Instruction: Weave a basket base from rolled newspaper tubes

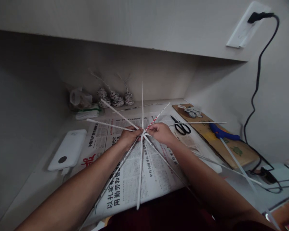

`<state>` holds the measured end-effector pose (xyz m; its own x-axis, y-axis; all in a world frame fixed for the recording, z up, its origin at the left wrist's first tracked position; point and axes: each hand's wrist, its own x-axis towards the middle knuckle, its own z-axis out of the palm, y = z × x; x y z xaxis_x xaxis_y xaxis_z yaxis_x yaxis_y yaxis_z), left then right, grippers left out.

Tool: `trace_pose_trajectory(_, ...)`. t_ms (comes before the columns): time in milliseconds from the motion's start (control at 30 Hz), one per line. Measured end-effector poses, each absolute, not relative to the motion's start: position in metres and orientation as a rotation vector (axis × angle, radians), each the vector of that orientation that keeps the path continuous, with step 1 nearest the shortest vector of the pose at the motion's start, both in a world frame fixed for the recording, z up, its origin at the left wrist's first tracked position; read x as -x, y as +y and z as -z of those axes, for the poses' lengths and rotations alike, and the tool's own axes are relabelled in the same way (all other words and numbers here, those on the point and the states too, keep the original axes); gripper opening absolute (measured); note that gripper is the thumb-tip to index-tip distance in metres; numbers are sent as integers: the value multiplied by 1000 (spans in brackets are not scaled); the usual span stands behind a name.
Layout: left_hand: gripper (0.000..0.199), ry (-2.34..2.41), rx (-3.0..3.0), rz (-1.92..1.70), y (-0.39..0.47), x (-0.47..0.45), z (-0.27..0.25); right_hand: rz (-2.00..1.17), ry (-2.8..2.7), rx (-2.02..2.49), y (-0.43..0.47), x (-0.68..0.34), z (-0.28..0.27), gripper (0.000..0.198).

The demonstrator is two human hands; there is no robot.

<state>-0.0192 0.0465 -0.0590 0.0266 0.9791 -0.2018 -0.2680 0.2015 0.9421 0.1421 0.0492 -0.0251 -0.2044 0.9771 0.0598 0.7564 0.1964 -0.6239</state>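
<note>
Several thin white rolled-paper sticks (140, 173) cross at one centre and fan outward like spokes, held above a spread newspaper (132, 189). My left hand (130, 138) is closed on the sticks just left of the crossing. From the right, my right hand (160, 132) pinches them at the same centre, its thumb and forefinger close to the left fingertips. One stick on the upper right carries red print. The exact weave at the crossing is partly hidden by my fingers.
Black scissors (181, 126) lie right of the newspaper. A blue glue gun (223, 132) rests on a cardboard piece (231, 150), its cord running to a wall socket (247, 27). A white power bank (68, 149) sits left. Gourd-shaped woven pieces (117, 98) stand behind, under an overhanging shelf (125, 25).
</note>
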Motion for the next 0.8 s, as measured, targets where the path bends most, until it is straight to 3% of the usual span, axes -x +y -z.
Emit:
trace_pose_trajectory(167, 19, 1092, -844, -1162, 47, 20, 58, -538, -2009, 1622, 46, -141, 26, 13)
trace_pose_trajectory(367, 29, 1076, -839, -1182, 47, 19, 59, -151, -2134, 1521, 45, -152, 16, 42)
trace_pose_trajectory(533, 31, 1042, -876, -1186, 45, 18, 59, 206, -2375, 1428, 50, -165, -6, 28)
trace_pose_trajectory(667, 31, 1063, -875, -1196, 45, 18, 59, 173, -2646, 1466, 59, -156, -18, 35)
trace_pose_trajectory(800, 28, 1066, -883, -1213, 45, 17, 62, -129, -2885, 1645, 77, -144, -25, 33)
